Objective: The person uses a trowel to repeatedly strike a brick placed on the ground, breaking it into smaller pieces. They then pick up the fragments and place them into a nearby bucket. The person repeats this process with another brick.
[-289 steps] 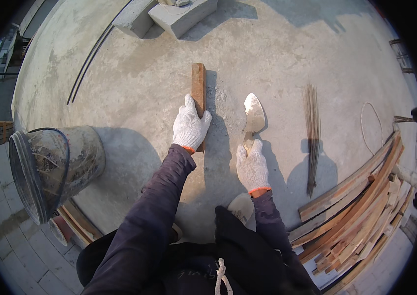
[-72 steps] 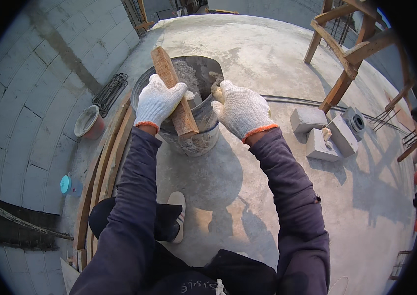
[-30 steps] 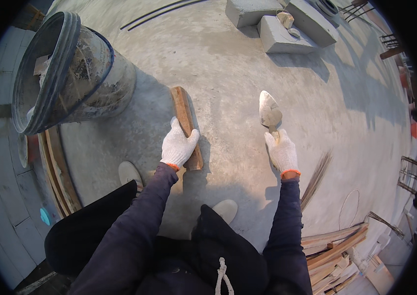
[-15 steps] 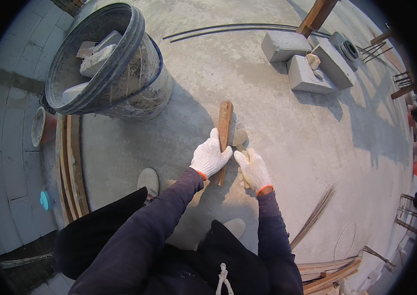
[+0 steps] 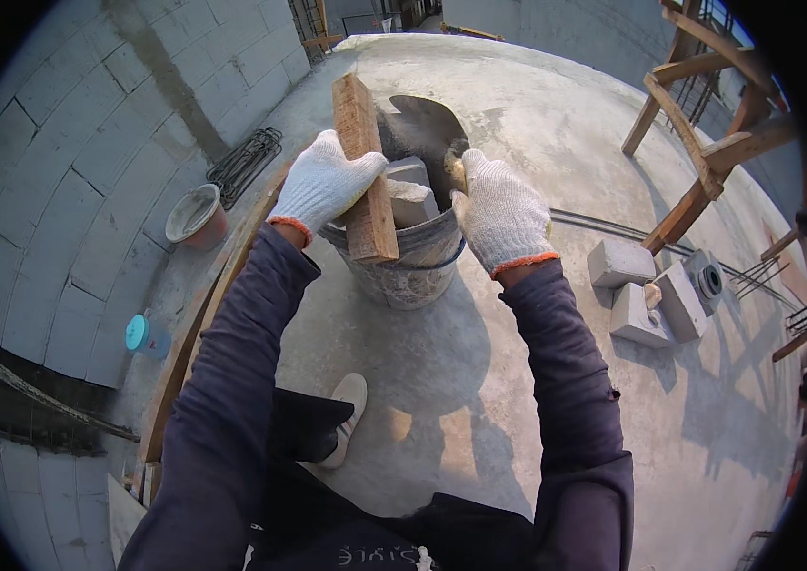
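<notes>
My left hand, in a white knit glove with an orange cuff, is closed round a short rough wooden board, held upright over the bucket's left side. My right hand, gloved alike, is closed on a trowel with a dark, rounded metal blade; its handle is mostly hidden in the glove. The blade is raised at the bucket's far side, just right of the board. Below both hands stands a mortar-stained bucket, holding pale broken block pieces, partly covered by the board.
Pale blocks sit on the concrete floor to the right, near wooden props and long thin rods. At left, a small bucket, a turquoise-lidded container and long timbers lie along the block wall.
Both hands have moved up and forward from low over the floor to above the bucket, carrying the board and trowel. The view has tilted up, showing more wall and props.
</notes>
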The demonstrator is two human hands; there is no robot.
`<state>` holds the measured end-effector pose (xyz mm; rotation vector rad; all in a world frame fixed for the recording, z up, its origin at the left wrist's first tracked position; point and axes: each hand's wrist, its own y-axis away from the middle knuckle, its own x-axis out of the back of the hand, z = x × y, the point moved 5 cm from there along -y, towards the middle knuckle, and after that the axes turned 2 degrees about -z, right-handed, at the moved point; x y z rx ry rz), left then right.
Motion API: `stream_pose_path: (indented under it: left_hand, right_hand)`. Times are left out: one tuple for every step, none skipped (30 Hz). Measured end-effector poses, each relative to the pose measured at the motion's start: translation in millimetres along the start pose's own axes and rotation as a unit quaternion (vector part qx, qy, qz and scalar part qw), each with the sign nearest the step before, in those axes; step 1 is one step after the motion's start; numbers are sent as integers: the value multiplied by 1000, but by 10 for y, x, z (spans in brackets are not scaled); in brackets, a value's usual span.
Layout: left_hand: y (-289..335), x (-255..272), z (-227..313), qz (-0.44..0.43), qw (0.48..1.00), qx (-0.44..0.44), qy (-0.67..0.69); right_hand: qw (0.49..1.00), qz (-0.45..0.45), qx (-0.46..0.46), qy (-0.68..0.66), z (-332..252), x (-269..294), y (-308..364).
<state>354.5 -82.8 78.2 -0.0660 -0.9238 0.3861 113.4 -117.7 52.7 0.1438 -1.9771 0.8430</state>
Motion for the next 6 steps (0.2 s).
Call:
stream_pose_path:
  left_hand:
    - [-53, 106, -130, -28, 998, 48, 19]
    - [-47, 166, -211, -29, 997, 45, 56]
    - [-66, 148, -295, -45, 992, 84, 89]
    - [-62, 98, -333, -62, 984, 82, 146]
    - [-77, 19, -330, -74, 977, 65, 191]
    - [-164, -59, -279, -92, 979, 51, 175]
  right_hand:
    - [999, 22, -33, -16, 33, -9, 1]
    - [996, 46, -72, -29, 113, -14, -6]
    - [992, 62, -95, -57, 259, 36, 105]
    - [987, 0, -136, -82, 471, 26, 240]
    - [970, -72, -206, -102, 717, 14, 490]
    - [967, -96, -229, -58, 926, 37, 671]
